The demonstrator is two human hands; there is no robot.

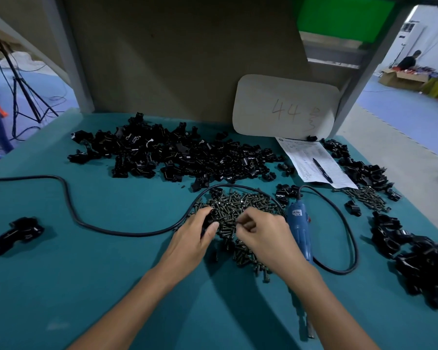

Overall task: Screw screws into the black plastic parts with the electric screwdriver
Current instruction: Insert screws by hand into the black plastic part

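Screwdriver partly hidden by the right forearm — cable cut off left.

Both forearms, left grip and right grip are bare.

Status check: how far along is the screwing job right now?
Done: unclear; the right-side heap may be finished parts. In hand: left hand grips one black part, right hand pinches a screw over the screw pile; the electric screwdriver lies idle on the table. Left: the large back pile.
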